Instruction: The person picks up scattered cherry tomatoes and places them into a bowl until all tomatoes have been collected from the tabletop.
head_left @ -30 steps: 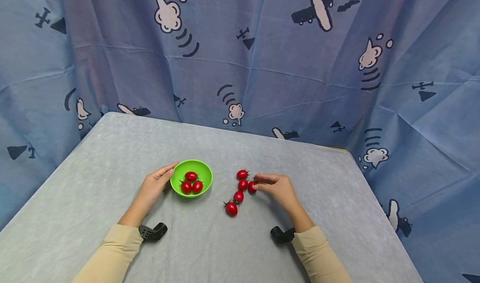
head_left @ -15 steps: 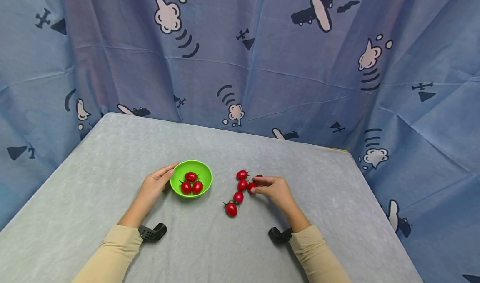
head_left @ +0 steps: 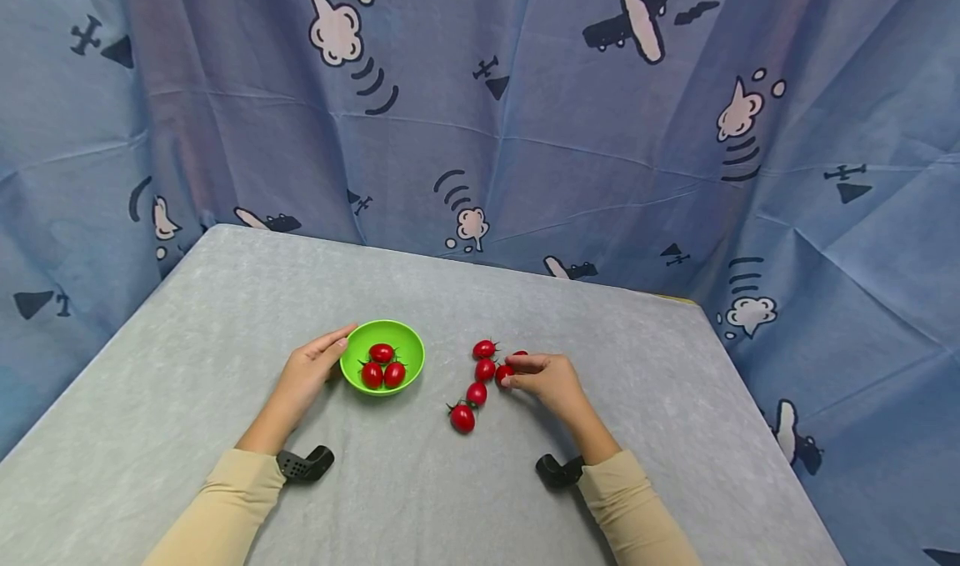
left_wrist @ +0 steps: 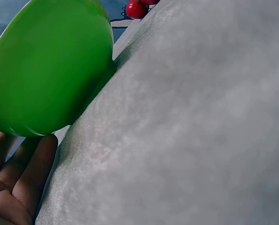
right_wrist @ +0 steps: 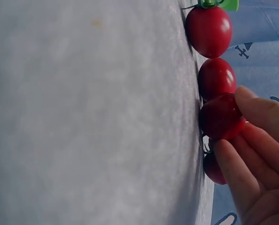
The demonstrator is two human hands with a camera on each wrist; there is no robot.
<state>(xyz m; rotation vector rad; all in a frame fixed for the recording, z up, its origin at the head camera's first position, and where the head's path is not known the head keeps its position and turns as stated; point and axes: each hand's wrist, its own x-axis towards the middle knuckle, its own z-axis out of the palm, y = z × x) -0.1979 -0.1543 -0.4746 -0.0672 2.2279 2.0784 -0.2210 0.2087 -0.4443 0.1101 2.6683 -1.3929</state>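
Observation:
My left hand [head_left: 303, 374] lies against the left side of a green bowl [head_left: 412, 370], its fingers fairly straight and the fingertips at the outer wall. In the left wrist view, fingers [left_wrist: 36, 164] touch the bowl's wall [left_wrist: 45, 70]. Three red cherry tomatoes [head_left: 382, 353] lie inside. To the right, my right hand [head_left: 553, 383] pinches a cherry tomato [right_wrist: 220, 117] between thumb and finger, low at the tabletop. Beside it a crooked row of loose cherry tomatoes [head_left: 477, 393] runs toward me. One more tomato [head_left: 521, 353] is partly hidden behind the right hand.
A pale grey cloth covers the table [head_left: 390, 499]. Behind it hangs a blue curtain [head_left: 420, 132] printed with planes and clouds. Black camera mounts [head_left: 306, 464] sit at both wrists, below beige sleeves [head_left: 225, 499].
My right hand has shifted slightly left and toward me, and a tomato behind its fingers has come into view. The left hand and the bowl stay in place.

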